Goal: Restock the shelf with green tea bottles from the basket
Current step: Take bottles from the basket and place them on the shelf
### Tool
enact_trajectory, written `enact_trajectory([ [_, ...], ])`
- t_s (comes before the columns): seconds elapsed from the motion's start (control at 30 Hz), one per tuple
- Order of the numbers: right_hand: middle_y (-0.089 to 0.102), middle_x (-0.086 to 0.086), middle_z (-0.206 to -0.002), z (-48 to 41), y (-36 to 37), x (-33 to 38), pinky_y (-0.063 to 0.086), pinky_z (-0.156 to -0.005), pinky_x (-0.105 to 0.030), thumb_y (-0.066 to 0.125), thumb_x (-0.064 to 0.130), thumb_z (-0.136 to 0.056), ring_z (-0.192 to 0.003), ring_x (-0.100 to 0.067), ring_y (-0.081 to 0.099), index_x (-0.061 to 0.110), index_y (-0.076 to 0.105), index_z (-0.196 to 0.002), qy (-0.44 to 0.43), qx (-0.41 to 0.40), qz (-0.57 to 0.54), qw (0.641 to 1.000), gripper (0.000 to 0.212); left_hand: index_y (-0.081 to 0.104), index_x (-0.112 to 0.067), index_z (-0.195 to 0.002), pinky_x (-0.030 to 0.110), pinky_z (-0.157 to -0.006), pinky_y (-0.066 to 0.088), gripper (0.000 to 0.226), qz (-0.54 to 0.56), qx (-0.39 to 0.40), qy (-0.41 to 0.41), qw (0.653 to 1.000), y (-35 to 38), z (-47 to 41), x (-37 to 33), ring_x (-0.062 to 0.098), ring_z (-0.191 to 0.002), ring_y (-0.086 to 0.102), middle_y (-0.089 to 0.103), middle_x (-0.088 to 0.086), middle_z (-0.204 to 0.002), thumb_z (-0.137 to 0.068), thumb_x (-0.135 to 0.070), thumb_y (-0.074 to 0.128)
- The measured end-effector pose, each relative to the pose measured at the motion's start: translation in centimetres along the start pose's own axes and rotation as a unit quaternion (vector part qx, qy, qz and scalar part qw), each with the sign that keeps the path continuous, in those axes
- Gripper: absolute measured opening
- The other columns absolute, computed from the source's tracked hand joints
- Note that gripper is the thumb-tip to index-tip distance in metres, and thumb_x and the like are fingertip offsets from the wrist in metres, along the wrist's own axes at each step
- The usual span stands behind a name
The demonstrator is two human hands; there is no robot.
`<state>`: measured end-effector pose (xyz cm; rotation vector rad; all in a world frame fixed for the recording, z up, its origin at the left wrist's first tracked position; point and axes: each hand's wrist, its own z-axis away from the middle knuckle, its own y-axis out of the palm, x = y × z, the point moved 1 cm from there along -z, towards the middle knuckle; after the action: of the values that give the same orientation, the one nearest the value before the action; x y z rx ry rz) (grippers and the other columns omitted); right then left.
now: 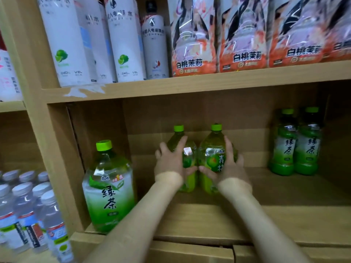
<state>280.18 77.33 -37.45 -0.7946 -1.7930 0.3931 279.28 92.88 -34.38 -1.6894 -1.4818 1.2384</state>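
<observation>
1. Head view: your left hand [171, 164] is wrapped around a green tea bottle [187, 158], fingers spread over its shoulder and thumb under the label.
2. Your right hand [228, 166] grips a second green tea bottle [212, 154] the same way; the two bottles stand upright and touch each other in the middle of the lower shelf [275, 211].
3. A larger green tea bottle [109, 188] stands at the left front corner of that shelf, apart from your hands.
4. Two small green tea bottles [295, 149] stand side by side at the back right.
5. On the upper shelf [190, 86], white bottles [98, 38] sit left and orange-labelled bottles [247, 35] right.
6. Clear water bottles [28, 209] fill the neighbouring compartment at lower left.
7. The basket is out of sight.
</observation>
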Motion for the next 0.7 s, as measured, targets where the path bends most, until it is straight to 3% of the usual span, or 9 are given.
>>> enact_trajectory([
  [0.1,0.024,-0.016,-0.149,-2.5,-0.5,-1.0,0.041,-0.1,-0.043,0.071,0.058,-0.071,-0.128,-0.036,0.045,0.052,-0.012,-0.142,0.003,0.046,-0.002,0.999,0.109,0.006,-0.055,-0.142,0.044,-0.108,0.031,0.092,0.089,-0.038,0.0,0.995,1.4,-0.8,0.5,0.041,-0.138,0.019,0.012,0.014,-0.152,-0.075,-0.054,0.069],
  [0.17,0.027,-0.019,-0.147,-3.5,-0.2,-1.4,0.043,-0.101,-0.042,0.073,0.059,-0.068,-0.125,-0.037,0.047,0.051,-0.007,-0.143,0.007,0.035,0.003,0.999,0.11,0.005,-0.058,-0.141,0.045,-0.109,0.03,0.093,0.133,-0.053,-0.002,0.99,2.0,-1.3,0.8,0.04,-0.14,0.017,0.012,0.013,-0.156,-0.075,-0.053,0.07],
  [0.27,0.034,-0.016,-0.135,-4.4,0.4,-1.1,0.048,-0.084,-0.041,0.074,0.059,-0.067,-0.107,-0.038,0.059,0.049,0.002,-0.142,0.006,-0.011,0.014,1.0,0.105,0.009,-0.058,-0.141,0.046,-0.101,0.039,0.095,0.146,-0.086,-0.003,0.985,2.7,-1.8,0.3,0.039,-0.136,0.027,0.023,0.013,-0.152,-0.07,-0.058,0.072],
  [0.33,0.038,-0.013,-0.125,-4.8,0.6,-1.1,0.048,-0.082,-0.04,0.074,0.054,-0.07,-0.104,-0.038,0.059,0.047,0.005,-0.142,-0.001,-0.022,0.004,1.0,0.1,0.009,-0.055,-0.142,0.043,-0.094,0.043,0.098,0.137,-0.103,-0.004,0.985,3.2,-2.2,-0.1,0.037,-0.132,0.032,0.027,0.011,-0.147,-0.067,-0.061,0.072],
  [0.4,0.038,-0.013,-0.123,-5.3,0.9,-1.5,0.047,-0.087,-0.041,0.075,0.043,-0.074,-0.107,-0.038,0.056,0.044,0.012,-0.141,-0.008,-0.028,-0.035,0.999,0.092,0.003,-0.052,-0.143,0.044,-0.099,0.039,0.104,0.15,-0.074,0.007,0.986,3.5,-3.1,0.1,0.038,-0.132,0.03,0.025,0.011,-0.146,-0.068,-0.056,0.074],
  [0.5,0.037,-0.011,-0.126,-5.7,1.3,-2.2,0.046,-0.091,-0.044,0.074,0.025,-0.078,-0.111,-0.038,0.053,0.036,0.025,-0.138,-0.009,-0.041,-0.056,0.998,0.078,-0.006,-0.052,-0.143,0.044,-0.109,0.026,0.105,0.181,-0.009,0.031,0.983,4.0,-4.5,0.5,0.039,-0.137,0.021,0.018,0.013,-0.15,-0.078,-0.032,0.074],
  [0.6,0.04,-0.012,-0.124,-6.1,1.4,-2.4,0.043,-0.094,-0.04,0.069,0.016,-0.079,-0.112,-0.037,0.053,0.035,0.031,-0.139,-0.017,-0.055,-0.086,0.995,0.073,0.003,-0.047,-0.144,0.042,-0.1,0.039,0.096,0.121,-0.081,0.019,0.989,4.6,-4.8,0.4,0.034,-0.133,0.033,0.025,0.01,-0.149,-0.08,-0.031,0.072],
  [0.7,0.048,-0.013,-0.128,-6.0,1.1,-3.2,0.038,-0.097,-0.027,0.064,0.006,-0.079,-0.117,-0.031,0.052,0.03,0.037,-0.143,-0.032,-0.063,-0.14,0.988,0.073,0.016,-0.039,-0.141,0.042,-0.086,0.049,0.085,0.123,-0.125,-0.011,0.984,5.6,-4.6,0.1,0.03,-0.128,0.042,0.026,0.004,-0.149,-0.077,-0.039,0.073],
])
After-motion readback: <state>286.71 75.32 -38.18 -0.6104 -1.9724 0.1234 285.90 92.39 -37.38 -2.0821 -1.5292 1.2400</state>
